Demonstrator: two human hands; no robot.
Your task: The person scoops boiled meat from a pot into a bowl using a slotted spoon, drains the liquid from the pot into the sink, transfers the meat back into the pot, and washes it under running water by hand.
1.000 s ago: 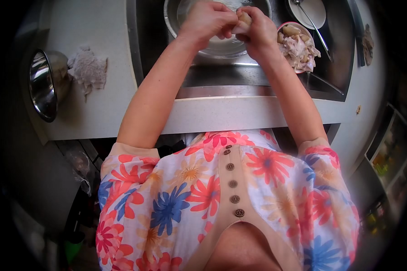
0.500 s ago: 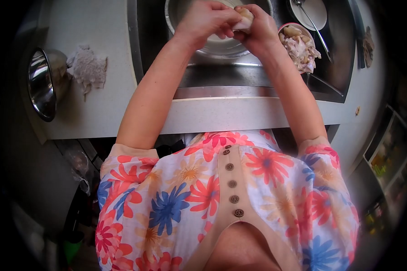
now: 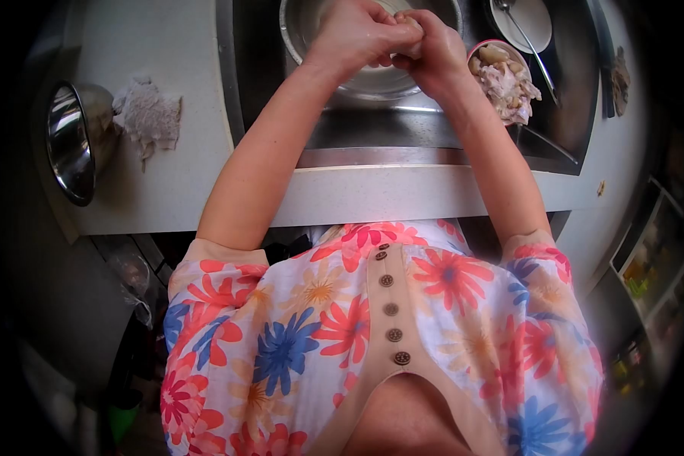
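Note:
Over a large metal basin (image 3: 290,32) of cloudy liquid, both my hands are closed around a pale piece of raw chicken (image 3: 412,50). My left hand (image 3: 361,34) grips it from the left, its thumb lying across the top. From the other side my right hand (image 3: 439,55) wraps it, the fingers curled. Most of the piece is hidden by the fingers. Just right of my right wrist, a red-rimmed bowl (image 3: 475,49) holds raw chicken pieces (image 3: 503,83).
The basin stands in a dark sink (image 3: 403,131). A white bowl (image 3: 532,23) with a metal spoon (image 3: 536,55) is at the upper right. On the left counter a steel bowl (image 3: 72,144) lies tipped beside a crumpled cloth (image 3: 150,114). The counter edge (image 3: 387,194) runs before me.
My left hand has shifted slightly right and closed further over the chicken piece, so less of it shows. My right hand keeps its hold.

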